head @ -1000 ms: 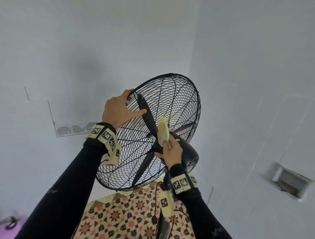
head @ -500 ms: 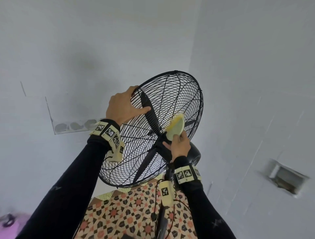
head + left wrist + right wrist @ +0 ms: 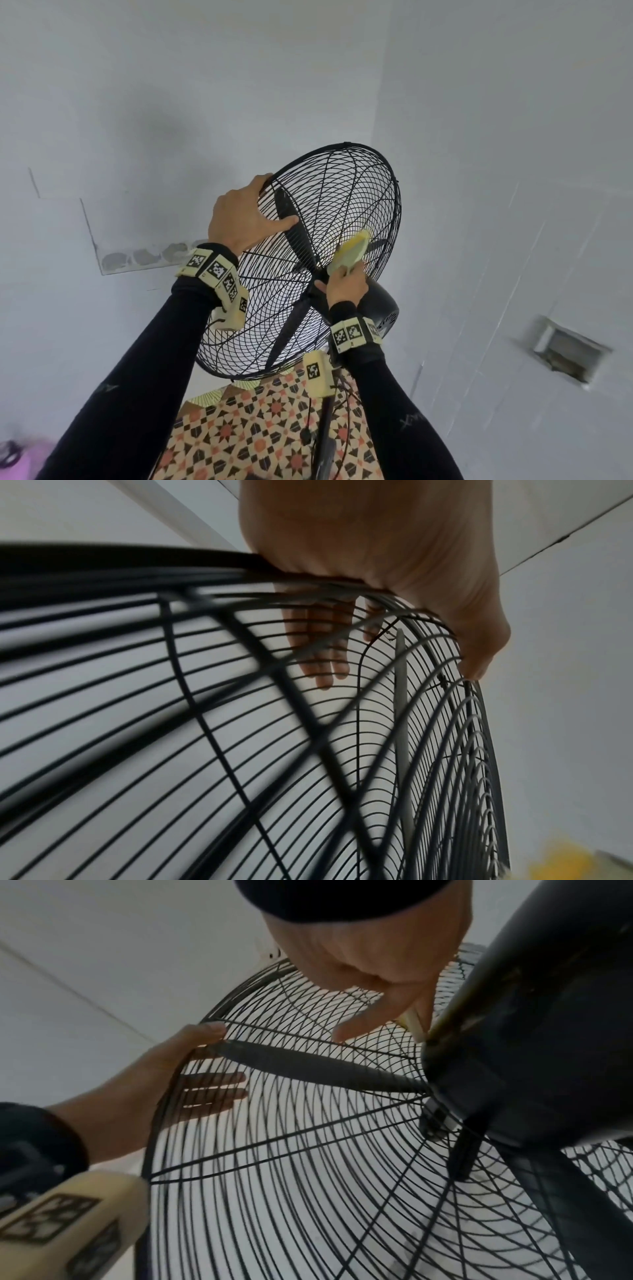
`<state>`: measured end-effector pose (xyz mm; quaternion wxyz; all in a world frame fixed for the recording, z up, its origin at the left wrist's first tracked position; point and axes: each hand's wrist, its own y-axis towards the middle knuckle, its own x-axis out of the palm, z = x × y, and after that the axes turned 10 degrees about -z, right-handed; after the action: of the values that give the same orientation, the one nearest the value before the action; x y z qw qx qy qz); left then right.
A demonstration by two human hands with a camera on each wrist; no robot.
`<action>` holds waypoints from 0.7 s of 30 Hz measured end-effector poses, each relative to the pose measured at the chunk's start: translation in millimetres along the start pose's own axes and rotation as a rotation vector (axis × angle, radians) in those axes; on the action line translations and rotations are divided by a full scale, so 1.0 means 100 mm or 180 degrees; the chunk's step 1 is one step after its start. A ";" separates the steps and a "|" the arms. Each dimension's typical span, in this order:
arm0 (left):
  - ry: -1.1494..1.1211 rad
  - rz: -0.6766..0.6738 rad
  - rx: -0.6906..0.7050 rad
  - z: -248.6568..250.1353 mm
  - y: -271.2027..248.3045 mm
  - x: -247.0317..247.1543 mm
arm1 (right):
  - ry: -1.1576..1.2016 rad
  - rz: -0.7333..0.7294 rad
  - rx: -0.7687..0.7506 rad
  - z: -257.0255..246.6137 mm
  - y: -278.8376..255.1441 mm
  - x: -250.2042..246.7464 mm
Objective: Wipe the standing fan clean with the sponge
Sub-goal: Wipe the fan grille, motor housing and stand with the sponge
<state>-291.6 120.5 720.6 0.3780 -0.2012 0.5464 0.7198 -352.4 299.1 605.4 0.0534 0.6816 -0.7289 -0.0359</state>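
A black standing fan's wire guard tilts up in a white corner. My left hand grips the guard's upper-left rim, thumb on the rear grille; its fingers lie over the front wires, as the left wrist view shows. My right hand holds a yellow sponge against the rear grille, just right of the hub and above the motor housing. From the right wrist only a sliver of the sponge shows beside the housing. A dark blade runs inside the guard.
White walls meet close behind the fan. Patterned floor tiles lie below, with the fan pole and a dangling cable. A recessed box sits in the right wall and a pink object lies at the lower left.
My right hand has slid the sponge rightward from the hub across the rear grille and laid it over flatter. My left hand has kept its hold on the rim.
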 end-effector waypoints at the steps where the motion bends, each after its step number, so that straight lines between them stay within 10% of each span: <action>1: 0.0012 0.0023 -0.0020 -0.02 0.00 0.00 | -0.0107 -0.0169 0.0062 0.01 0.00 -0.01; 8: -0.0002 -0.0011 -0.0008 -0.01 0.00 0.01 | 0.0188 0.0181 0.0088 -0.04 0.03 -0.16; 21: -0.0029 -0.0058 -0.0078 0.00 0.03 0.02 | -0.0765 -0.0505 -0.0057 0.08 -0.05 -0.14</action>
<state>-295.0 120.7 721.6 0.3845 -0.2075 0.5339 0.7239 -347.9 312.6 596.8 -0.0313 0.7273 -0.6735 -0.1278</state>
